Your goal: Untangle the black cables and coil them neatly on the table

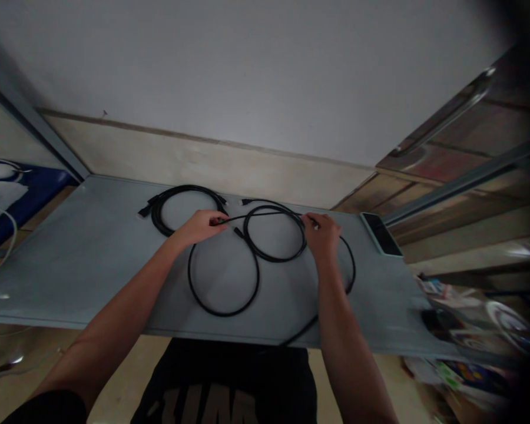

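A black cable (265,214) is stretched between my two hands above the grey table. My left hand (204,225) pinches it near the middle, where a loop of cable hangs or lies below, in front of the hand. My right hand (321,231) is closed on the same cable; from there it curves right and runs down past the table's front edge. Behind my left hand lies a coiled black cable (159,215) with connectors at its left and right. Between my hands rests a second coil (276,259), partly crossed by the held cable.
The grey table (70,259) stands against a pale wall. A phone (381,234) lies at its right end. Assorted items (463,330) sit at the far right, and a blue surface with white things (26,206) is at the left.
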`<state>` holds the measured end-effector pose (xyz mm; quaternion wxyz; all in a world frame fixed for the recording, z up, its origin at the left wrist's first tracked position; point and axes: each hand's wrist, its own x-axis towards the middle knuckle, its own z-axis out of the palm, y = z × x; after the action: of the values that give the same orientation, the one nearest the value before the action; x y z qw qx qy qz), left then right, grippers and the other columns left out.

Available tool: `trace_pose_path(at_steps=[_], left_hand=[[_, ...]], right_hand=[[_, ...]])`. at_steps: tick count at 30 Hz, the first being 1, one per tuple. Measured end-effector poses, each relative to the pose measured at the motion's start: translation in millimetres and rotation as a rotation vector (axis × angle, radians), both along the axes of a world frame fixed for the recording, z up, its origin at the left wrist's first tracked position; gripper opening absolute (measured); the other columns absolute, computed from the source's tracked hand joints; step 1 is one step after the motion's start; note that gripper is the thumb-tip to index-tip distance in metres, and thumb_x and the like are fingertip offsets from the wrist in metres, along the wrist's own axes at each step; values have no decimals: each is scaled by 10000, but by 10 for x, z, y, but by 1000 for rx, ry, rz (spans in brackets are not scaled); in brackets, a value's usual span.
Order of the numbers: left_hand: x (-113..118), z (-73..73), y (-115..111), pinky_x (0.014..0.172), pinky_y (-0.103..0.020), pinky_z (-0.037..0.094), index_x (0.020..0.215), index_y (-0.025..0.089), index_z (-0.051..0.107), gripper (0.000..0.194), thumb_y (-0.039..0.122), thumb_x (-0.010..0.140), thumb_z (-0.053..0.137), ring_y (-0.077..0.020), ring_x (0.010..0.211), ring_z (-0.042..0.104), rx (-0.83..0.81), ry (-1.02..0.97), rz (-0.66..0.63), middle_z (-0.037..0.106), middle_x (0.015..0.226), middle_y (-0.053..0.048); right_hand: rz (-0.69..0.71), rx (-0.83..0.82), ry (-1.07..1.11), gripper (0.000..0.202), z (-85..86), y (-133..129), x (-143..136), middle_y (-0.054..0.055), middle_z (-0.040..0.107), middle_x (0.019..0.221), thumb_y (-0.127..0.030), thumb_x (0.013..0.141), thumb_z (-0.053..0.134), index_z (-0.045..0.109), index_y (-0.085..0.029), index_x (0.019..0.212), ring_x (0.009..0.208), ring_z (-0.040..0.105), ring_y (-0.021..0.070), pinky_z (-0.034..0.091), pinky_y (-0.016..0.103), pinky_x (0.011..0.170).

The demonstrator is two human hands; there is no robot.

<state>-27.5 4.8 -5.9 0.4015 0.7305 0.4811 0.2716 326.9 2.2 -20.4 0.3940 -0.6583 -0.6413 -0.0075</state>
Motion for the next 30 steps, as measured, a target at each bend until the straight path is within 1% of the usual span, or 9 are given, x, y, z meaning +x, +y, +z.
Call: trace_pose_path(at_steps=[2, 5, 11, 15, 18, 21, 26, 28, 30], left_hand=[[-9, 47, 4, 654, -262, 474, 1141, 146, 737, 358, 315, 839, 644, -163, 703, 624, -15, -22, 21, 721, 812, -62], [-28, 65, 20, 687, -267, 480, 1118, 148, 750, 324, 266, 849, 613, -159, 710, 633, -25, -24, 14, 734, 811, -64], [-1, -37, 13, 778, -300, 497, 1074, 160, 776, 300, 240, 846, 599, -209, 860, 693, -35, 78, -191, 777, 987, -91], [74, -47, -37, 828, -312, 494, 1059, 161, 780, 290, 219, 858, 579, -223, 917, 697, -30, 115, -273, 774, 1029, -86], [118, -40, -65, 801, -304, 494, 1102, 157, 762, 306, 247, 865, 590, -219, 897, 689, -26, 72, -238, 771, 1014, -88], [117, -18, -76, 731, -282, 492, 1171, 156, 726, 364, 320, 869, 608, -197, 832, 667, -43, -6, -157, 756, 987, -87], [36, 67, -50, 520, -226, 401, 1267, 139, 669, 454, 363, 883, 578, -121, 552, 540, -136, -52, -23, 709, 794, -53], [8, 88, -29, 560, -231, 426, 1260, 138, 681, 440, 330, 883, 561, -130, 598, 569, -109, -51, -10, 725, 825, -66], [-9, 83, -9, 661, -250, 468, 1188, 151, 730, 389, 279, 853, 578, -158, 724, 626, -70, -35, -56, 753, 920, -81]], right_hand=[[-147, 38, 7, 270, -2, 10, 84, 89, 672, 800, -360, 894, 581, 770, -168, 915, 772, 601, 239, 429, 425, 825], [-100, 6, -34, 266, -19, 11, 85, 110, 702, 881, -335, 895, 570, 770, -163, 931, 839, 623, 253, 435, 436, 856], [554, -123, -38, 245, -70, -75, -339, 77, 719, 977, -356, 905, 639, 768, -230, 1071, 914, 667, 221, 498, 370, 874], [784, -201, -65, 215, -126, -142, -618, 58, 719, 945, -349, 893, 686, 772, -261, 1068, 877, 676, 208, 513, 351, 827], [719, -174, -106, 172, -134, -144, -671, 50, 721, 886, -307, 913, 663, 783, -250, 1020, 814, 674, 197, 500, 345, 803], [513, -68, -52, 224, -92, -124, -597, 69, 722, 904, -316, 950, 593, 779, -218, 1026, 824, 666, 207, 499, 340, 795], [181, 13, 2, 324, -35, -73, -314, 106, 715, 912, -321, 954, 525, 760, -163, 1111, 811, 649, 230, 499, 354, 785], [137, -36, -29, 331, -46, -53, -224, 106, 712, 887, -304, 941, 528, 760, -157, 1125, 777, 643, 228, 496, 359, 773], [179, -91, -86, 316, -70, -44, -198, 101, 714, 904, -272, 926, 546, 762, -175, 1135, 793, 646, 226, 487, 369, 794]])
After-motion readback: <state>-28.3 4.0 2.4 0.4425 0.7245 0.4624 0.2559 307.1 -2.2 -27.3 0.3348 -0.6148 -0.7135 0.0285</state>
